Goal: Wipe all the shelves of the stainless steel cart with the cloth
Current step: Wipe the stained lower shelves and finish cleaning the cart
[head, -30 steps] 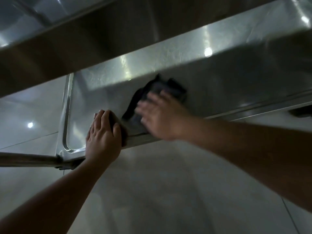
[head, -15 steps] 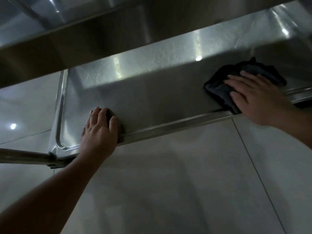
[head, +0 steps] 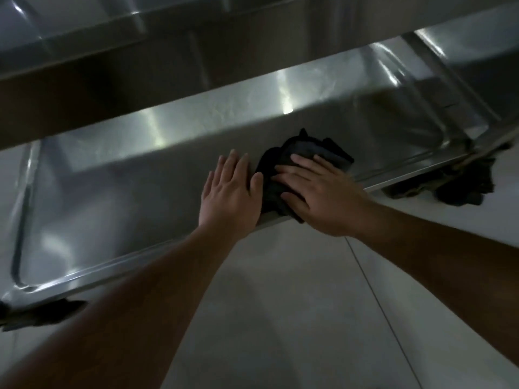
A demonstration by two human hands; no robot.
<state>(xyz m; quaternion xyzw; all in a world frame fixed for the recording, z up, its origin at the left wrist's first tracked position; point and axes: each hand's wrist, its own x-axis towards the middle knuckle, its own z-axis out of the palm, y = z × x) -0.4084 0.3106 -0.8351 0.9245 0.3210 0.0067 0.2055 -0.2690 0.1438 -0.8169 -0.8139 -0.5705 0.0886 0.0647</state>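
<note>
Two bare forearms, no sleeves in view, hands (head: 230, 192) ungloved

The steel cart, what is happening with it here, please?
A person is wiping a lower shelf of the stainless steel cart. The right hand presses a dark cloth flat near the shelf's front edge. The left hand rests open on the shelf right beside it. Another shelf hangs above.
</note>
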